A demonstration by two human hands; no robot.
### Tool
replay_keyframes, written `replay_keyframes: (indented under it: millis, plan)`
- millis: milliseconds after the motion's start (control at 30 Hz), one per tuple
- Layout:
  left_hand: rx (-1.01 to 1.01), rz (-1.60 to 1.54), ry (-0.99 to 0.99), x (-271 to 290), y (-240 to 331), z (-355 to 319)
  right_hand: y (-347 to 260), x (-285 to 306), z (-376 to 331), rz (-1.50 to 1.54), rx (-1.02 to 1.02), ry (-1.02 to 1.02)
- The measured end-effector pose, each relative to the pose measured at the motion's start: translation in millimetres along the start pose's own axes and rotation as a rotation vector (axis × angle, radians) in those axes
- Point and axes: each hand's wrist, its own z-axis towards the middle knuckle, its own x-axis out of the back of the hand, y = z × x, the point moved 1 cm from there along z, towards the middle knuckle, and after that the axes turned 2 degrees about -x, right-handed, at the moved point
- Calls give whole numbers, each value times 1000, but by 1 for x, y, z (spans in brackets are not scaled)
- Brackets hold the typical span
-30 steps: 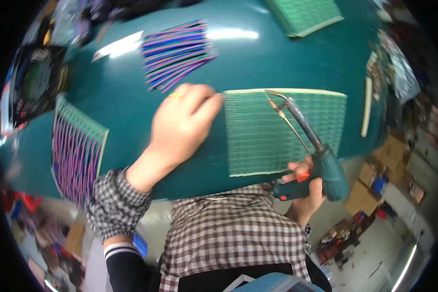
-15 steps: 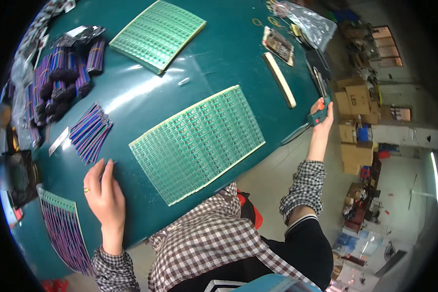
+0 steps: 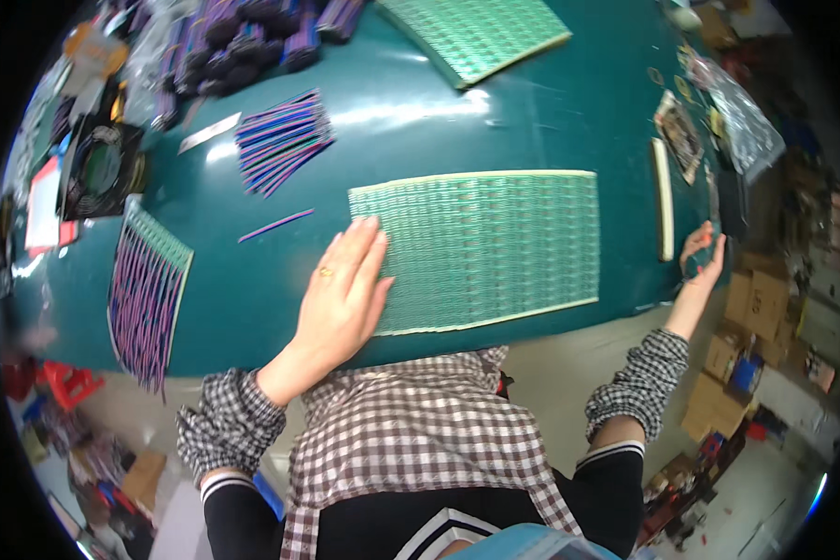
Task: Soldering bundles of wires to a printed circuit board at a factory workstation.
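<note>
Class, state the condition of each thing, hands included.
Circuit panel: flat, no wires
Left hand: open, over the panel's left edge
Soldering gun: held, partly hidden
Right hand: closed around the gun's handle
Panel stack: piled flat
Wired panel: wires attached
Loose wires: fanned out
Single wire: lying apart
Wire bundles: heaped together

Flat rectangular green circuit-board panel (image 3: 495,252) is patterned in fine pale rows, edged in cream along both long sides. Same green and cream are repeated on the thick rectangular board stack (image 3: 495,39). Smooth teal-green tabletop (image 3: 252,317) is streaked with white glare. Fanned bunch of thin wires (image 3: 282,142) is coloured blue, purple and pink. Green board strip (image 3: 161,237) is fringed with purple-pink wires (image 3: 143,303). Cloth apron (image 3: 420,425) is checked brown and white; gathered cloth sleeve covers (image 3: 226,420) are checked black and white. Black knit cuffs (image 3: 226,483) are striped white.
</note>
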Motion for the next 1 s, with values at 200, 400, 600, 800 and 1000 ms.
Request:
replay_keyframes:
  millis: [200, 400, 600, 800, 1000]
  plan:
    - [13, 24, 22, -1, -4, -7, 11, -13, 17, -11, 8, 66]
    - [54, 9, -9, 4, -8, -9, 16, -22, -1, -754, 301, 604]
    - [80, 29, -45, 6, -5, -12, 80, -107, -18, -2418, 118, 1429]
    - [88, 38, -39, 5, -3, -11, 321, -175, -8, -2469, 742, -304]
    - [96, 81, -27, 2, -4, -14, 451, -175, 15, -2441, 618, -1247]
